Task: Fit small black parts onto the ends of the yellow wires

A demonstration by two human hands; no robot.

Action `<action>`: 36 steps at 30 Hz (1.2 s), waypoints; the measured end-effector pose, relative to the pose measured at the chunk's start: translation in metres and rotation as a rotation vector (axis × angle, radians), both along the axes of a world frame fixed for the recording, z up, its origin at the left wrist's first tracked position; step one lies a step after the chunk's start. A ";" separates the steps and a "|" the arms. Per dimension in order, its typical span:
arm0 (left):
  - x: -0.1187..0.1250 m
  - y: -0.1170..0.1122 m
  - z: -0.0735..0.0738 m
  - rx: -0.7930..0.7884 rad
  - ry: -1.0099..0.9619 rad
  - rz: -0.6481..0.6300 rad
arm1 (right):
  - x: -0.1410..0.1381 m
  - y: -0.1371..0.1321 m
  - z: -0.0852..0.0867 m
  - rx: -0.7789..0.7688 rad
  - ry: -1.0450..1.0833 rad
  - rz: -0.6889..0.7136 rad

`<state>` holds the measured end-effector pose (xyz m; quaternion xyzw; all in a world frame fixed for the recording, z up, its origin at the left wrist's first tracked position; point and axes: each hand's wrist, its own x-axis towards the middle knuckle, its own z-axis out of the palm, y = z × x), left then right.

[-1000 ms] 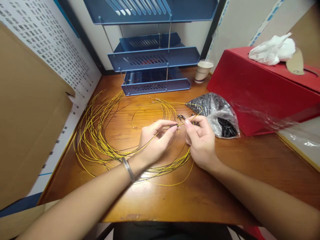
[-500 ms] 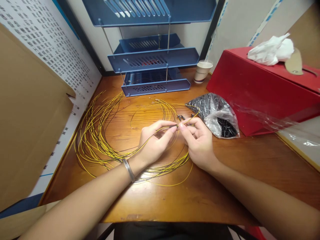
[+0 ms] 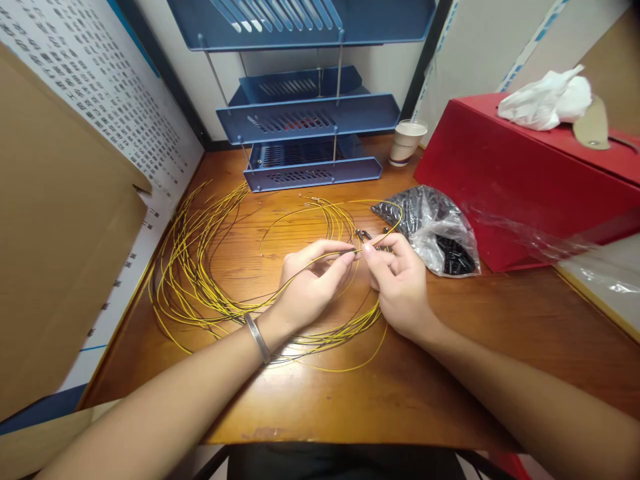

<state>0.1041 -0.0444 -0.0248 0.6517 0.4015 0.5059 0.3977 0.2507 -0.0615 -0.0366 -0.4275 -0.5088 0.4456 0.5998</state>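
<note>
My left hand (image 3: 313,280) pinches the end of a thin yellow wire (image 3: 280,288) between thumb and forefinger above the wooden desk (image 3: 400,387). My right hand (image 3: 400,280) meets it fingertip to fingertip, pinching a small dark piece at the wire's tip; the piece is mostly hidden. A loose pile of looped yellow and dark wires (image 3: 195,273) lies under and to the left of both hands. A few small dark parts (image 3: 364,235) rest just beyond my fingertips. A clear plastic bag of black parts (image 3: 435,230) sits right of my right hand.
Blue stacked letter trays (image 3: 305,120) stand at the back. A paper cup (image 3: 406,141) is beside a red box (image 3: 525,180) with a white crumpled bag (image 3: 545,100) on top. Cardboard (image 3: 55,227) and a printed sheet (image 3: 115,113) wall the left side.
My right hand moved left from about a finger's width away until its fingertips met the left hand's at the wire end. The left hand stayed nearly still.
</note>
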 end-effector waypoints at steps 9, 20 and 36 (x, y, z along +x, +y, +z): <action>-0.001 0.000 -0.001 0.015 0.023 0.012 | 0.000 0.004 -0.004 0.016 0.059 -0.052; 0.000 0.000 -0.002 0.005 0.018 0.010 | 0.001 0.000 -0.001 -0.001 0.042 0.012; -0.001 0.001 -0.001 0.013 0.063 0.026 | 0.001 0.001 0.000 -0.019 -0.015 0.019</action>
